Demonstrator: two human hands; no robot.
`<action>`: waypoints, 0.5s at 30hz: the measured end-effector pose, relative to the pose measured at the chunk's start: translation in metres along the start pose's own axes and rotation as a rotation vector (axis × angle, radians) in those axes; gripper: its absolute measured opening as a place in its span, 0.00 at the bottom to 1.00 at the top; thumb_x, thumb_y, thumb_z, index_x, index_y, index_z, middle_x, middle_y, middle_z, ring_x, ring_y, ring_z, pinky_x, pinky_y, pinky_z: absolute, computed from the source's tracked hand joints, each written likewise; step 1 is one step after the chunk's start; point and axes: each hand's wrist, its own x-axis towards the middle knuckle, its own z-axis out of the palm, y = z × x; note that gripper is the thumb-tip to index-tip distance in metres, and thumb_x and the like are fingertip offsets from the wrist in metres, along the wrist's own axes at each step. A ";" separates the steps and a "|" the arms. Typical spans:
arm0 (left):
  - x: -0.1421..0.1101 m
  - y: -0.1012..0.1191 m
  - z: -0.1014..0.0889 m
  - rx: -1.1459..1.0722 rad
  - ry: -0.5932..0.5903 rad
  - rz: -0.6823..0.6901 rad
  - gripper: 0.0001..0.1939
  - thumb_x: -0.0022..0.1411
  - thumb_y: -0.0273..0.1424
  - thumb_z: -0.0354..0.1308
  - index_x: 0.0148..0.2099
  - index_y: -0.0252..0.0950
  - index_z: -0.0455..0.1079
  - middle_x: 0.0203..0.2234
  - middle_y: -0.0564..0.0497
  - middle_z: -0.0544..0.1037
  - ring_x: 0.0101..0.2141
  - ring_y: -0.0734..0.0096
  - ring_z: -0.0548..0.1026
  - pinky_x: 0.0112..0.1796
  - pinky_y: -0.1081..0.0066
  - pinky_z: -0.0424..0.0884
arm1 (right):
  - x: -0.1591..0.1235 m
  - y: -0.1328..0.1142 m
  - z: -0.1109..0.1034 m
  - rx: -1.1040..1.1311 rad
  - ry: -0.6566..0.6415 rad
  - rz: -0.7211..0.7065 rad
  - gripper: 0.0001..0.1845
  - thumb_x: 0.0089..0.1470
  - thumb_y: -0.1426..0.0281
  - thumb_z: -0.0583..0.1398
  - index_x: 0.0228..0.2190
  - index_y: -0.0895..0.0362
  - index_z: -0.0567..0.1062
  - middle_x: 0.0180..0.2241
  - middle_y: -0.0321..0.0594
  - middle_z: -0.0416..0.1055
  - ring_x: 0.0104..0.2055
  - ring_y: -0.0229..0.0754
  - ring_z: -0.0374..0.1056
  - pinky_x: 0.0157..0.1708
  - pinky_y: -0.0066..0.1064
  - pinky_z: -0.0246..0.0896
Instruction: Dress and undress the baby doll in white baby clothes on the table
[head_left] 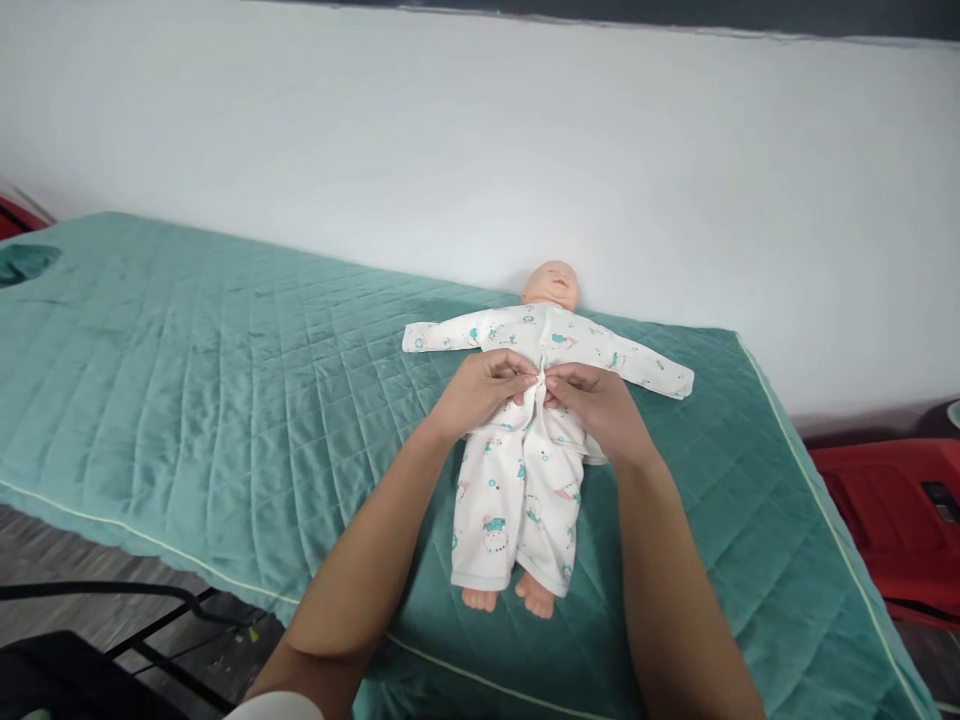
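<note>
A baby doll [553,284] lies on its back on a green quilted cover, its head by the wall and its bare feet toward me. It wears a white printed top [507,325] with both sleeves stretched out sideways, and matching white trousers [491,500]. At the middle of the top's front opening, my left hand [495,385] pinches one edge of the fabric. My right hand [589,395] pinches the facing edge, fingertips almost touching the left ones. Whether a button or snap sits between the fingers is too small to tell. Below the hands the top's lower front hangs parted.
The green quilted cover [225,380] spreads over the table, reaching far to the left. A white wall [450,130] stands behind it. On the right is a red plastic object [885,510]. A black metal frame [165,610] stands at the lower left.
</note>
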 end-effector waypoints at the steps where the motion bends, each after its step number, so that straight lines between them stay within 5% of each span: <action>1: 0.000 0.000 0.001 -0.002 0.015 -0.005 0.14 0.57 0.40 0.65 0.36 0.33 0.74 0.23 0.53 0.74 0.25 0.76 0.70 0.29 0.74 0.64 | 0.000 0.000 0.001 0.013 -0.005 -0.001 0.13 0.51 0.59 0.66 0.33 0.57 0.81 0.30 0.39 0.77 0.33 0.39 0.73 0.39 0.32 0.69; 15: -0.004 0.008 0.010 0.293 0.142 -0.054 0.08 0.55 0.33 0.62 0.35 0.34 0.76 0.27 0.52 0.79 0.29 0.74 0.73 0.30 0.74 0.65 | -0.001 -0.002 0.011 -0.290 0.043 -0.076 0.06 0.49 0.68 0.63 0.32 0.55 0.76 0.34 0.37 0.78 0.37 0.39 0.74 0.41 0.31 0.65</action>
